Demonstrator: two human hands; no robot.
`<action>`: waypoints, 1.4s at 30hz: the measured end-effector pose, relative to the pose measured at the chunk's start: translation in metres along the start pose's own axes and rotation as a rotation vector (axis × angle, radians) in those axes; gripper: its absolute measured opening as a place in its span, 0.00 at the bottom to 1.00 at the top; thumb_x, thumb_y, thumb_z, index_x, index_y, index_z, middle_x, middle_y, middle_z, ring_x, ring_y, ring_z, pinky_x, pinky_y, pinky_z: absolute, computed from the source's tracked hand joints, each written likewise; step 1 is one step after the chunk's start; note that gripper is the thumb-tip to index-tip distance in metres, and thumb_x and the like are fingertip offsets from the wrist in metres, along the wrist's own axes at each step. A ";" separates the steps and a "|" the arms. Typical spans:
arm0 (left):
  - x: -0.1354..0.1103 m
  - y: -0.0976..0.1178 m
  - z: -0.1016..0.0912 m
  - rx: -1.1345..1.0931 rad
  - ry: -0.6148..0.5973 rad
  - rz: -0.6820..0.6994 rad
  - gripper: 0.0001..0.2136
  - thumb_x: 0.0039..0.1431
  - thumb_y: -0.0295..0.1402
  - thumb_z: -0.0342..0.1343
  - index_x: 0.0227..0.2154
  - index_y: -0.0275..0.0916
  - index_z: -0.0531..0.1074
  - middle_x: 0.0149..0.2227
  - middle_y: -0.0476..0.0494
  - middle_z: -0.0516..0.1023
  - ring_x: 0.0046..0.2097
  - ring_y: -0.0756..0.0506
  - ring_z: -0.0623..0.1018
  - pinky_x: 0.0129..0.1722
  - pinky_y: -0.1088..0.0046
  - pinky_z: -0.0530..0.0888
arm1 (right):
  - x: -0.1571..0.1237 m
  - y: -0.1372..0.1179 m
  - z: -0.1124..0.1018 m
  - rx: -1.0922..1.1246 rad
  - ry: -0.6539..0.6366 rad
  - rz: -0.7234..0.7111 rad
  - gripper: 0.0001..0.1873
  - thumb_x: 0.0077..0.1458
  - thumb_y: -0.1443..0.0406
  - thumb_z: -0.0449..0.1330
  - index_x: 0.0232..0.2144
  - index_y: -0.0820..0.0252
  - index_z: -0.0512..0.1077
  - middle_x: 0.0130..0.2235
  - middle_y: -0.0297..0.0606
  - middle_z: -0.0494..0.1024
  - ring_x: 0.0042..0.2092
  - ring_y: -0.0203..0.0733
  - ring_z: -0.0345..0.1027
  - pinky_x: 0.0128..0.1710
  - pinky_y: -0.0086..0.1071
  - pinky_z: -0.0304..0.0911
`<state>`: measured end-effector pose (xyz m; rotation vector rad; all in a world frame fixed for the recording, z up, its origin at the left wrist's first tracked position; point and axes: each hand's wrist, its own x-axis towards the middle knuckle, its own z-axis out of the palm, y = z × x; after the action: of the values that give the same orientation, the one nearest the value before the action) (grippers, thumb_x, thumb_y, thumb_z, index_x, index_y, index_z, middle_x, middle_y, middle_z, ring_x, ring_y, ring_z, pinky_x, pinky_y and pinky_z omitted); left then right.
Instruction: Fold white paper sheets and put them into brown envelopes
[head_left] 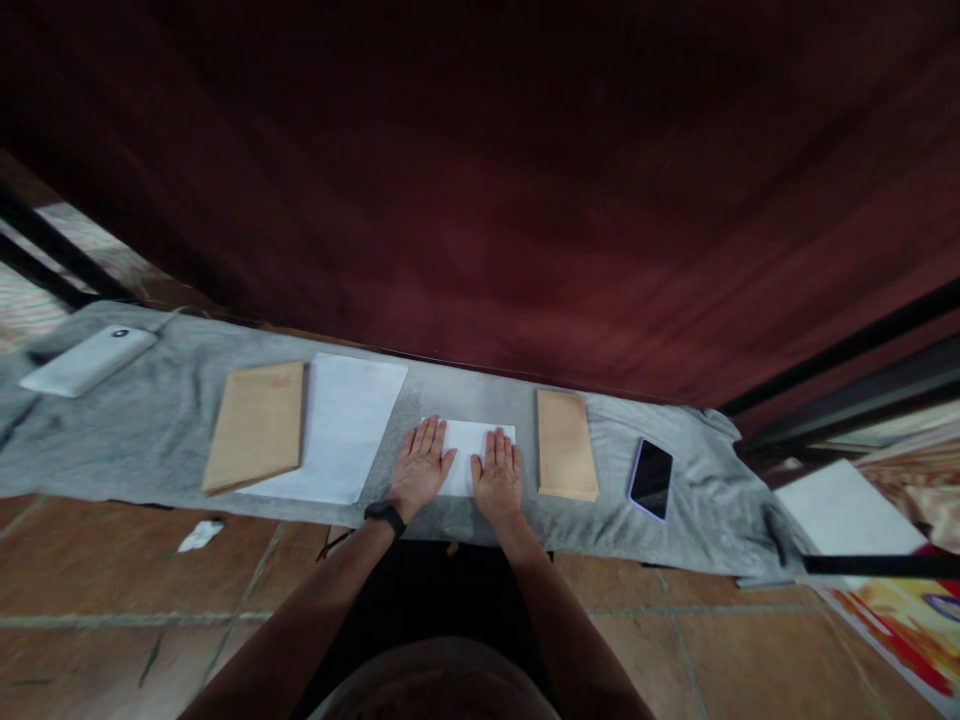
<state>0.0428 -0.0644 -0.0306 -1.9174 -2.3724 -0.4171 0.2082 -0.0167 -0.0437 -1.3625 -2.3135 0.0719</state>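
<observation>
A small white sheet of paper [463, 455], perhaps folded, lies on the grey cloth straight in front of me. My left hand [421, 468], with a dark band on its wrist, rests flat over the paper's left end. Over the right end lies my right hand [499, 478], palm down with fingers stretched forward. Left of my hands is a stack of larger white paper [352, 425], partly covered by a pile of brown envelopes [256, 425]. Narrower brown envelopes [565, 445] lie just right of my right hand.
Grey cloth [465, 385] covers the long narrow surface. A phone [651, 480] lies to the right, a white device [90, 360] at far left. Behind hangs a dark red curtain [480, 250]. A crumpled white scrap [200, 535] is on the tiled floor.
</observation>
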 end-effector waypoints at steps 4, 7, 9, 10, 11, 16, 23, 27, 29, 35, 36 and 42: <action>-0.003 -0.001 0.003 -0.019 0.029 -0.035 0.31 0.69 0.43 0.39 0.69 0.29 0.53 0.70 0.31 0.56 0.71 0.37 0.56 0.70 0.53 0.53 | -0.005 0.003 -0.003 -0.020 0.026 0.023 0.31 0.70 0.60 0.48 0.68 0.74 0.53 0.69 0.58 0.56 0.70 0.54 0.50 0.67 0.51 0.50; -0.007 -0.003 0.004 -0.036 0.056 -0.066 0.31 0.69 0.42 0.40 0.69 0.28 0.53 0.70 0.30 0.55 0.72 0.37 0.55 0.69 0.52 0.54 | -0.009 0.006 -0.007 -0.034 0.022 0.039 0.32 0.70 0.61 0.47 0.69 0.74 0.52 0.69 0.58 0.57 0.70 0.54 0.51 0.66 0.50 0.50; -0.011 -0.005 0.004 -0.042 0.065 -0.081 0.31 0.69 0.41 0.40 0.69 0.27 0.52 0.70 0.30 0.55 0.72 0.36 0.54 0.69 0.52 0.54 | -0.011 0.008 -0.009 -0.041 0.010 0.046 0.32 0.70 0.61 0.47 0.69 0.74 0.52 0.69 0.58 0.56 0.70 0.54 0.50 0.67 0.50 0.50; -0.013 -0.007 0.003 -0.043 0.068 -0.086 0.31 0.69 0.41 0.39 0.69 0.27 0.52 0.70 0.30 0.55 0.72 0.36 0.55 0.69 0.52 0.54 | -0.013 0.010 -0.010 -0.043 0.005 0.048 0.31 0.70 0.61 0.47 0.69 0.75 0.52 0.69 0.58 0.56 0.70 0.54 0.50 0.67 0.50 0.50; -0.016 -0.008 0.002 -0.043 0.071 -0.090 0.31 0.69 0.41 0.39 0.69 0.26 0.52 0.70 0.29 0.55 0.72 0.36 0.55 0.69 0.52 0.54 | -0.015 0.011 -0.011 -0.046 0.002 0.050 0.31 0.70 0.61 0.47 0.69 0.75 0.53 0.69 0.59 0.57 0.70 0.54 0.50 0.67 0.50 0.50; -0.031 -0.015 -0.004 -0.050 0.095 -0.120 0.30 0.69 0.40 0.38 0.68 0.25 0.54 0.70 0.29 0.55 0.71 0.35 0.56 0.69 0.52 0.54 | -0.026 0.016 -0.017 -0.053 0.023 0.054 0.31 0.70 0.62 0.46 0.69 0.75 0.53 0.68 0.59 0.59 0.69 0.54 0.51 0.66 0.50 0.51; -0.049 -0.022 -0.006 -0.053 0.133 -0.167 0.30 0.69 0.39 0.37 0.66 0.24 0.57 0.69 0.27 0.58 0.70 0.34 0.58 0.68 0.51 0.55 | -0.044 0.022 -0.027 -0.079 0.042 0.051 0.29 0.69 0.65 0.45 0.67 0.75 0.56 0.67 0.60 0.59 0.68 0.54 0.55 0.65 0.49 0.54; -0.060 -0.026 -0.006 -0.078 0.172 -0.152 0.29 0.69 0.40 0.38 0.66 0.27 0.60 0.68 0.28 0.61 0.70 0.34 0.59 0.67 0.49 0.59 | -0.055 0.023 -0.031 -0.064 0.034 0.065 0.29 0.69 0.65 0.46 0.67 0.73 0.56 0.67 0.59 0.61 0.68 0.53 0.56 0.64 0.48 0.55; -0.065 -0.027 -0.006 -0.100 0.176 -0.136 0.28 0.69 0.41 0.38 0.65 0.29 0.62 0.66 0.29 0.64 0.69 0.34 0.61 0.66 0.49 0.61 | -0.058 0.023 -0.032 -0.052 0.036 0.063 0.28 0.68 0.65 0.47 0.67 0.73 0.57 0.66 0.58 0.62 0.67 0.54 0.56 0.64 0.48 0.55; -0.074 -0.020 -0.006 -0.103 0.209 -0.120 0.27 0.69 0.39 0.37 0.65 0.30 0.63 0.66 0.29 0.65 0.68 0.34 0.62 0.65 0.47 0.62 | -0.043 0.020 -0.034 -0.008 -0.011 0.181 0.29 0.65 0.66 0.51 0.66 0.69 0.59 0.59 0.58 0.71 0.58 0.58 0.66 0.59 0.51 0.59; -0.074 -0.019 -0.006 -0.097 0.218 -0.120 0.27 0.69 0.39 0.37 0.65 0.31 0.62 0.66 0.30 0.65 0.69 0.34 0.62 0.65 0.48 0.62 | -0.037 0.020 -0.034 0.002 -0.014 0.208 0.29 0.64 0.66 0.51 0.66 0.71 0.59 0.57 0.60 0.72 0.56 0.59 0.67 0.57 0.51 0.60; -0.073 -0.018 -0.009 -0.098 0.203 -0.112 0.27 0.69 0.38 0.37 0.64 0.30 0.63 0.66 0.29 0.66 0.69 0.34 0.62 0.66 0.48 0.61 | -0.012 0.022 -0.031 0.136 -0.002 0.373 0.24 0.58 0.65 0.57 0.54 0.72 0.68 0.50 0.63 0.75 0.53 0.60 0.69 0.53 0.48 0.63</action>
<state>0.0410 -0.1393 -0.0407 -1.6908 -2.3729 -0.7114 0.2434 -0.0207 -0.0261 -1.7008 -1.9872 0.3397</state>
